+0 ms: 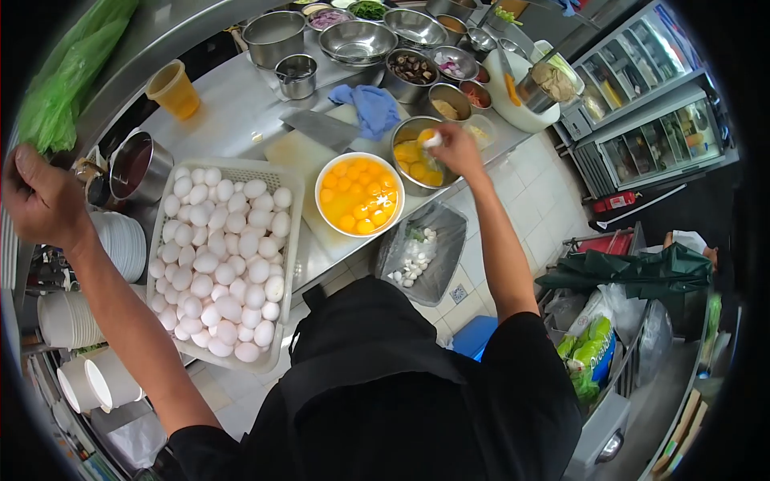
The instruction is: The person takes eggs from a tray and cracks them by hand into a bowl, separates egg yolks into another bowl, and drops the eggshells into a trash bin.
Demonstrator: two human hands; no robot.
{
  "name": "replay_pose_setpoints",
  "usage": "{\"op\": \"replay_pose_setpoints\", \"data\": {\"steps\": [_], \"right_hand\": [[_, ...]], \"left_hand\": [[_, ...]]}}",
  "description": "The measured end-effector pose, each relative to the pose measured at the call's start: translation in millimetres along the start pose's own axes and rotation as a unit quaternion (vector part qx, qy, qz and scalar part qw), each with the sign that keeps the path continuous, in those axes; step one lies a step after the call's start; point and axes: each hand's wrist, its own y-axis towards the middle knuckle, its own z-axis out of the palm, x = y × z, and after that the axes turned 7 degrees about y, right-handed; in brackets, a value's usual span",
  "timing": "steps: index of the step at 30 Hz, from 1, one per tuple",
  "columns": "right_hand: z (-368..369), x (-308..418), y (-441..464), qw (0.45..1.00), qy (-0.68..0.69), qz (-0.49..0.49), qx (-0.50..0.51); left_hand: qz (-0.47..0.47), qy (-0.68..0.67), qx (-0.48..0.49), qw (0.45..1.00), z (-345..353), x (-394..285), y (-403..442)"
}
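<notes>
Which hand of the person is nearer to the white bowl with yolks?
The right hand: it is over the steel bowl, right beside the white bowl. The left hand is at far left, across the egg crate.

Hands [459, 151] wide apart (left [44, 196] perhaps curled)

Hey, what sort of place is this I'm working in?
Most likely a restaurant or other commercial kitchen: there's a large plastic crate piled with eggs, metal bowls of prepared ingredients along the counter, and glass-fronted refrigerators.
</notes>
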Motion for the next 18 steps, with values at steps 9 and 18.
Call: {"op": "replay_pose_setpoints", "data": {"steps": [9,18], "right_hand": [[32,49,-16,0.961,-0.234,-0.141,-0.054],[120,90,-39,0.958,-0.133,-0.239,0.091]], "left_hand": [[0.143,0.008,-0.024,0.989,-1,80,9],[0.034,0.025,0.03,0.999,-3,53,-1]]}}
